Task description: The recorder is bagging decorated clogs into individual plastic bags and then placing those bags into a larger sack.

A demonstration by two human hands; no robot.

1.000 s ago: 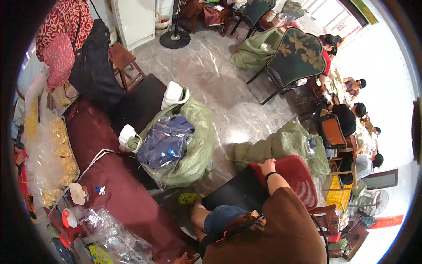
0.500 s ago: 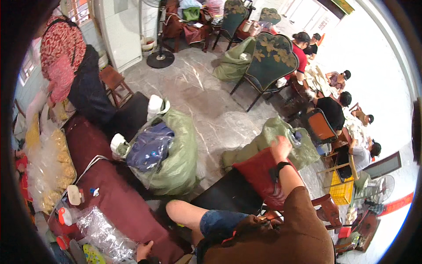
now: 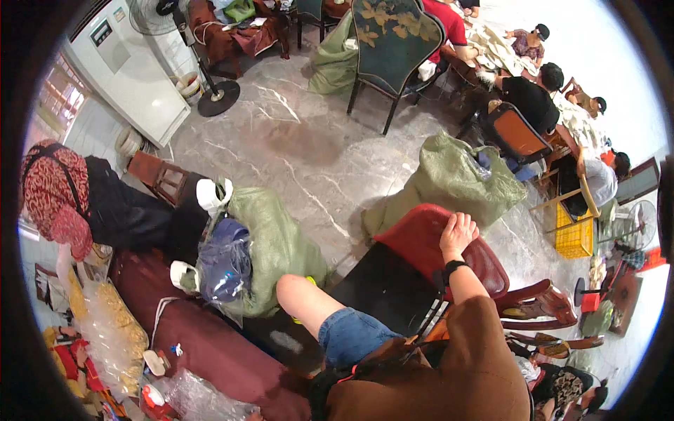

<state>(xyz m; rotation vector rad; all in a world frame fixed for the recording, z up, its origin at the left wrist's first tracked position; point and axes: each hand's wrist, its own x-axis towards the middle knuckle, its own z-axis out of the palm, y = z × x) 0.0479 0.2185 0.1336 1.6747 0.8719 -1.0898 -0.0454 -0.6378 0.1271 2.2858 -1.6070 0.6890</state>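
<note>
My right hand (image 3: 458, 235), with a black band at the wrist, grips the upper edge of a chair's red mesh backrest (image 3: 414, 231). The black seat (image 3: 382, 291) lies between that backrest and my bare knee. Only a sliver of what seems to be my left hand shows at the lower edge, beside a crinkled clear plastic bag (image 3: 203, 396); its fingers cannot be made out. That bag lies on a long surface covered in dark red cloth (image 3: 232, 358).
Bulging green sacks (image 3: 274, 245) stand on the marble floor; one (image 3: 449, 175) is just beyond the chair. A person in a red patterned top (image 3: 56, 189) bends at the left. Several people work at a cloth-covered table (image 3: 491, 45). A pedestal fan base (image 3: 218, 98) stands farther back.
My view has swung, and my body with it. The red chair back appears turned, with my right hand still on its edge. My left hand has slipped almost out of the picture.
</note>
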